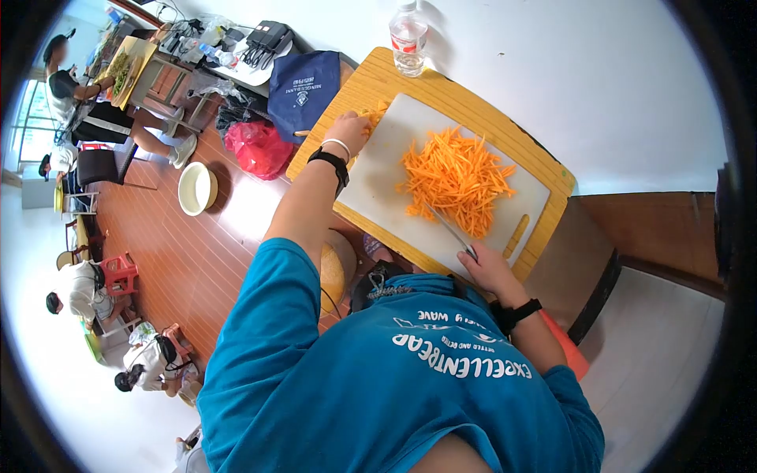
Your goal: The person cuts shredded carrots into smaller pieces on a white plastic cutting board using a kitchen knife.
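Observation:
A large heap of shredded carrot lies on the white cutting board. My right hand is closed around the handle of a knife, whose blade points into the lower edge of the heap. At the board's left edge, my left hand has its fingers curled over some carrot pieces. Its fingertips are partly hidden, so the exact grip is hard to see. The cutting board rests on a yellow wooden table.
A clear plastic bottle stands at the table's back edge by the wall. Left of the table are a dark blue bag, a red plastic bag and a cream basin on the floor. Several other people work farther left.

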`<state>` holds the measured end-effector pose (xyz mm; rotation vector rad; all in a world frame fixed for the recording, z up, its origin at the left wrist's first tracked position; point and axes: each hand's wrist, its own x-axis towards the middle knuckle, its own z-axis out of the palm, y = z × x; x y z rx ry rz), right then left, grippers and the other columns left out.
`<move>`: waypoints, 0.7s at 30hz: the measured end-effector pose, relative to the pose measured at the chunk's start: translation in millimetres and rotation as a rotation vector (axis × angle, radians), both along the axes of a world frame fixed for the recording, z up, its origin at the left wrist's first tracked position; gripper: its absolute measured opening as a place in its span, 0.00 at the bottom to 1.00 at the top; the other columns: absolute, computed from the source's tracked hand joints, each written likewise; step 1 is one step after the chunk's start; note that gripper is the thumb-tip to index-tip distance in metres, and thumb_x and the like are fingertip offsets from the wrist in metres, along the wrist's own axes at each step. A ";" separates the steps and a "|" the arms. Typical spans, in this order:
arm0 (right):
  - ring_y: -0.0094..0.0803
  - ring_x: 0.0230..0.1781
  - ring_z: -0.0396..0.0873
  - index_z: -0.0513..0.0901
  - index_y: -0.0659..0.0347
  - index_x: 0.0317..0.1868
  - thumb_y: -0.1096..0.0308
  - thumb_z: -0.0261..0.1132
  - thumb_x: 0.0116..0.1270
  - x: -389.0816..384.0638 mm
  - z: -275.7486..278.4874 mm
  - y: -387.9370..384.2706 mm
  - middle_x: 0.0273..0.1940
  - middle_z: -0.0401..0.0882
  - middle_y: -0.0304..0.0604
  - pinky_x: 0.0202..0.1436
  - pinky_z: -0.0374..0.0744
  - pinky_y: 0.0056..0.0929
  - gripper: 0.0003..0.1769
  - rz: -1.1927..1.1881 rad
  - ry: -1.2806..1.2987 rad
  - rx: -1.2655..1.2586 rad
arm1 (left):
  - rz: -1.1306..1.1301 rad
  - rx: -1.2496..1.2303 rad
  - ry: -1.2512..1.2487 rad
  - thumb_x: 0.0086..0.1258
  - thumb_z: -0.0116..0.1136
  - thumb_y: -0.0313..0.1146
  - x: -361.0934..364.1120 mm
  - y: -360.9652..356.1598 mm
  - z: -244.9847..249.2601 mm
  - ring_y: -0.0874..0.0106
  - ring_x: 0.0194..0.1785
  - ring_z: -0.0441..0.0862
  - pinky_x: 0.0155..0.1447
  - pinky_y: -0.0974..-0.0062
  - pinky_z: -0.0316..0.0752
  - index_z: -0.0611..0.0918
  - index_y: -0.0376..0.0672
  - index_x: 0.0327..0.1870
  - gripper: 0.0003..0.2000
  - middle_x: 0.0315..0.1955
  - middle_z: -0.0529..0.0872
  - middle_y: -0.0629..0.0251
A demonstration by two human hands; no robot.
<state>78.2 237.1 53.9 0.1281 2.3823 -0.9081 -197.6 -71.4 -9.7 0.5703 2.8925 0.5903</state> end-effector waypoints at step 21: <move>0.59 0.42 0.80 0.76 0.65 0.43 0.51 0.55 0.73 -36.9 -15.1 -34.2 0.39 0.82 0.63 0.45 0.77 0.52 0.22 0.050 0.004 0.005 | 0.481 0.696 -0.597 0.62 0.68 0.30 167.1 45.4 11.7 0.77 0.25 0.80 0.30 0.78 0.77 0.84 0.29 0.41 0.13 0.27 0.86 0.61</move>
